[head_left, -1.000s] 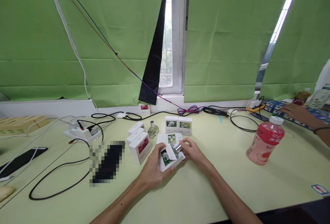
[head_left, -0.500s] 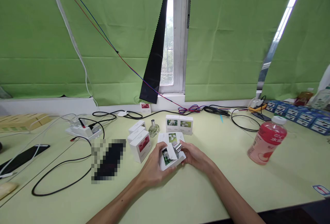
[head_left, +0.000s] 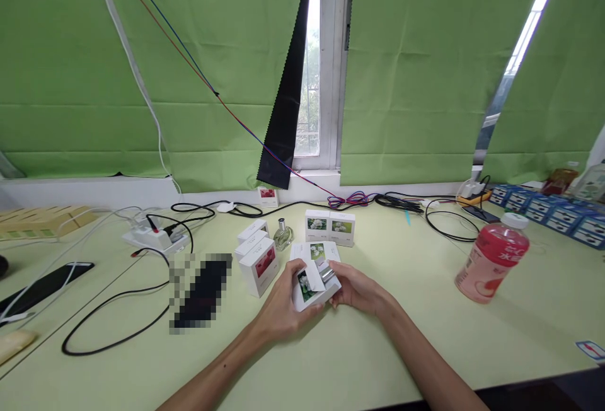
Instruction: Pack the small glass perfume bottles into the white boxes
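Nearest, the left hand [head_left: 283, 301] gripped a small white cardboard box with a flower picture [head_left: 309, 288], its open end tilted rightward; the right hand [head_left: 359, 288] pinched a silver-capped bottle [head_left: 326, 273] half inside it. Beyond stood similar white boxes [head_left: 329, 227].

Single head camera looking forward and down over table [head_left: 425, 335], facing green curtains [head_left: 416, 70] in upper frame; hands showing close at lower centre.
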A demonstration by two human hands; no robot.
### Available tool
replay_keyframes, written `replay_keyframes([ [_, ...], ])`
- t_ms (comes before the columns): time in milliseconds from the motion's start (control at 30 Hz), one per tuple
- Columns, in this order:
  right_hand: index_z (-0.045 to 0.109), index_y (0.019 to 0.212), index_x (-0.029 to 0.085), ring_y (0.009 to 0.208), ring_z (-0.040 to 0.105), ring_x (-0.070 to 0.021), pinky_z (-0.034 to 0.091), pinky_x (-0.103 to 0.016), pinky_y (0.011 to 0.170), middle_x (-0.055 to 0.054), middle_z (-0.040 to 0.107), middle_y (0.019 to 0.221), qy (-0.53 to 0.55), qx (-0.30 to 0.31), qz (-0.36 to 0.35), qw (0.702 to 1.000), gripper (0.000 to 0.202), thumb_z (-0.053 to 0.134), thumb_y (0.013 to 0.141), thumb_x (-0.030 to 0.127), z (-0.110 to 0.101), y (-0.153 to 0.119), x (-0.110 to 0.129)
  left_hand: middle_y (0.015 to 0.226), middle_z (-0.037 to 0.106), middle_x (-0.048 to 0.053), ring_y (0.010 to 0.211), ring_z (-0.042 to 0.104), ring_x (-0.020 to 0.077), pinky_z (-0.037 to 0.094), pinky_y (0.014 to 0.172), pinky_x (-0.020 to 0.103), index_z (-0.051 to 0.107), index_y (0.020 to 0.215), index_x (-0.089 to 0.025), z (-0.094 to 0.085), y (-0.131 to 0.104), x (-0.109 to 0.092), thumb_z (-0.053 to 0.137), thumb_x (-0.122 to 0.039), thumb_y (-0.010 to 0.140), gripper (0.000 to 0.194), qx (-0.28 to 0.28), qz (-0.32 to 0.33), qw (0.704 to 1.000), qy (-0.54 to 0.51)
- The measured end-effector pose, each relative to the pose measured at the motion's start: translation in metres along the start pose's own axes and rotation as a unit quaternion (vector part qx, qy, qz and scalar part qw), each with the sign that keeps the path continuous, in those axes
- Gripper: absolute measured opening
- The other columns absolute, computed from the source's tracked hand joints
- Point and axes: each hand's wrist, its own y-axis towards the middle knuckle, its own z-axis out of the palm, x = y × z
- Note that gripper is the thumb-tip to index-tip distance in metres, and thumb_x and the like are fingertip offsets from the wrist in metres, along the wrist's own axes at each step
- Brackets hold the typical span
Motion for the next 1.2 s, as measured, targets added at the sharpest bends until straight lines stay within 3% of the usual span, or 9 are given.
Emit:
replay_keyframes([
  [233,0.06,0.106,0.017,0.059,0.063,-0.0134,0.052,-0.024,0.052,-0.003,0.068,0.08,-0.032,-0.016,0.008,0.999,0.044,0.078,0.08,0.048,0.002,0.005,-0.009,0.117,0.064,0.01,0.109,0.063,0.0297,0.054,0.089,0.043,0.045,0.124,-0.022,0.001,0.0,0.001,0.079,-0.032,0.073,0.062,0.002,0.008,1.0,-0.018],
  [667,0.059,0.107,0.016,0.058,0.064,-0.013,0.053,-0.023,0.049,-0.003,0.069,0.079,-0.038,-0.033,0.014,0.999,0.044,0.078,0.082,0.047,0.004,0.007,-0.013,0.12,0.062,0.011,0.114,0.061,0.031,0.053,0.091,0.044,0.043,0.125,-0.022,0.001,0.0,0.0,0.079,-0.035,0.075,0.063,0.012,0.007,1.0,-0.007],
  [1200,0.059,0.102,0.017,0.057,0.063,-0.0126,0.052,-0.022,0.046,-0.001,0.068,0.074,-0.041,-0.035,0.008,0.999,0.056,0.084,0.071,0.056,0.001,0.01,-0.015,0.129,0.059,0.014,0.122,0.058,0.0334,0.055,0.095,0.046,0.04,0.132,-0.023,0.004,-0.003,0.011,0.08,-0.032,0.074,0.071,0.004,0.03,1.0,-0.009],
])
